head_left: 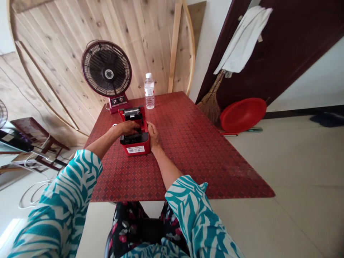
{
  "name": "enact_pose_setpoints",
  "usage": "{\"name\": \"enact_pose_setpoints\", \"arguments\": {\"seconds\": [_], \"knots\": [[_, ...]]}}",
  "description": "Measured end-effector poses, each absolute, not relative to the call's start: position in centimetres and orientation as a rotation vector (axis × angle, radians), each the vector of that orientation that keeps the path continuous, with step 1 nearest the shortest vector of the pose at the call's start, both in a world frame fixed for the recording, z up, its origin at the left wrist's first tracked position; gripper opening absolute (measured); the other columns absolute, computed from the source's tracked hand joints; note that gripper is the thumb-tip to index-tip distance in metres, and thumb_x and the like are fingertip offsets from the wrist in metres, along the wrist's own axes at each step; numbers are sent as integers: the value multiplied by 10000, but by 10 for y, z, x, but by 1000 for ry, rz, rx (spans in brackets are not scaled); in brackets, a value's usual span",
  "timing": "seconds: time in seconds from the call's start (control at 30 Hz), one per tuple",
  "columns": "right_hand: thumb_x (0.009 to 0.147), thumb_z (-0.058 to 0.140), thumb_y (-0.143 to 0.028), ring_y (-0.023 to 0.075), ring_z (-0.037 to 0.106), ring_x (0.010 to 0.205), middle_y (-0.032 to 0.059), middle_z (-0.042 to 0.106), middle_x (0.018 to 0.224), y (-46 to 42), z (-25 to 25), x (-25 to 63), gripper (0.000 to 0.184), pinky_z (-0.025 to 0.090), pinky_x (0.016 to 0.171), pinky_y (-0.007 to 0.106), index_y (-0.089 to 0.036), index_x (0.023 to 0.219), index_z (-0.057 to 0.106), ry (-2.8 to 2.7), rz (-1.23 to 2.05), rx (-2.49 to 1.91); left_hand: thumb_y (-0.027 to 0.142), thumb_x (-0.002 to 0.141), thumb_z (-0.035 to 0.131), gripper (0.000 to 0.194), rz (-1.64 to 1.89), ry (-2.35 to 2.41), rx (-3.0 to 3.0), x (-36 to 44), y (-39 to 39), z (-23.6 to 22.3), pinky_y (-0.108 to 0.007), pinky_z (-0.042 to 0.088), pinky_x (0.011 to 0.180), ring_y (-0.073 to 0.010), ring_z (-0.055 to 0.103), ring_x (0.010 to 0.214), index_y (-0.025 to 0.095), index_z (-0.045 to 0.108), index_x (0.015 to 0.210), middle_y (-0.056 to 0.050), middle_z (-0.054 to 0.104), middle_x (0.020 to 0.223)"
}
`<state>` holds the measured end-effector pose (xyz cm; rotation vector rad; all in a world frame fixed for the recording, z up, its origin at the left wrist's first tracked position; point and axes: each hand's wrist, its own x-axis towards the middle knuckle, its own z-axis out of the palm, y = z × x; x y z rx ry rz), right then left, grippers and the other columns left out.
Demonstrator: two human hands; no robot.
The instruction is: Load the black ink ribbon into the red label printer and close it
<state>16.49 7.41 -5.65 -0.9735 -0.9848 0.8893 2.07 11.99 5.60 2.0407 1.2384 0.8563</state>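
A small red and black label printer (135, 148) stands on the table with its lid raised toward the back, showing a silvery roller inside the lid. A white label with a square code is on its front face. My left hand (129, 128) reaches in over the printer's left side, fingers bent together and down into the open compartment. Its fingertips are hidden, and I cannot make out what they hold. My right hand (153, 136) grips the printer's right side wall, thumb near the top edge.
Behind the printer are a dark red table fan (109, 74) and a clear water bottle (149, 94). The table (193, 157) has a red patterned cover. A red basin (243, 114) and a straw broom (211, 104) stand to the right; a wooden chair (40, 143) and cables are left.
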Motion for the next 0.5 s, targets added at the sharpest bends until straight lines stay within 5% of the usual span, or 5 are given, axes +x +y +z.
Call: {"name": "enact_pose_setpoints", "arguments": {"seconds": [0.13,0.3,0.5], "knots": [[880,423,-601,200,603,1163,50,682,1240,74,-57,165,484,435,1084,397,-274,1160,644,-989,883,-984,93,569,728,177,370,1220,2292,22,117,65,-295,476,677,-236,654,648,254,704,638,-14,667,599],[855,454,-628,209,610,1148,48,695,1201,74,-57,165,502,439,1076,406,-265,1141,652,-972,901,-957,107,696,709,252,112,1448,2616,31,99,82,-342,498,840,-316,697,978,207,741,924,-107,743,958],[821,517,-617,224,601,1168,38,701,1180,70,-51,167,475,412,1109,431,-266,1102,669,-933,965,-909,183,887,567,328,-67,1573,2817,33,58,101,-343,519,902,-265,678,1088,191,615,1211,-121,696,1194]]}}
